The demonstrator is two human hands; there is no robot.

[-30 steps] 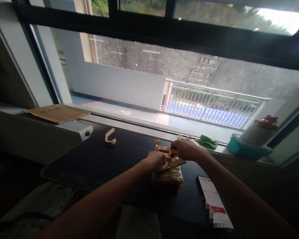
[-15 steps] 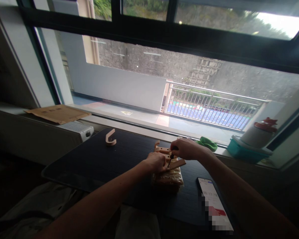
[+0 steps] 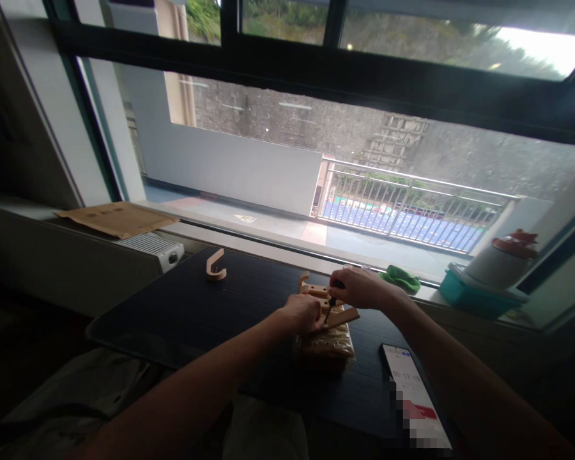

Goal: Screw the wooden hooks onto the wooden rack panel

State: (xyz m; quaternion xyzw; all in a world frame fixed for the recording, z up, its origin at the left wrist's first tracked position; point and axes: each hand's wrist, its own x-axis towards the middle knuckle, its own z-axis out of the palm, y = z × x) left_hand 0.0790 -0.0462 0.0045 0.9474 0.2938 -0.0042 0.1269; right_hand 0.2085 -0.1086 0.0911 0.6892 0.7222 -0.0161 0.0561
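My right hand (image 3: 357,285) is closed round the dark handle of a screwdriver (image 3: 332,303). The shaft slants down, its tip at a light wooden piece (image 3: 345,317). My left hand (image 3: 304,313) is closed on the near end of that piece, steadying it; the fingertips are partly hidden. Beneath lies a block wrapped in clear plastic (image 3: 328,348). Behind my left hand are further wooden strips with dark holes (image 3: 319,291) and a curved wooden end (image 3: 304,278). A separate hook-shaped wooden piece (image 3: 215,267) stands farther left on the dark table (image 3: 172,313).
A phone (image 3: 414,390) with a running timer lies by my right forearm. On the sill are a green cloth (image 3: 400,279), a teal box (image 3: 474,291) and a grey container with an orange top (image 3: 505,259). A brown envelope (image 3: 119,218) rests left, above a white appliance (image 3: 160,251).
The whole view has shifted slightly. Both hands, the screwdriver and the wooden piece keep almost the same places relative to each other.
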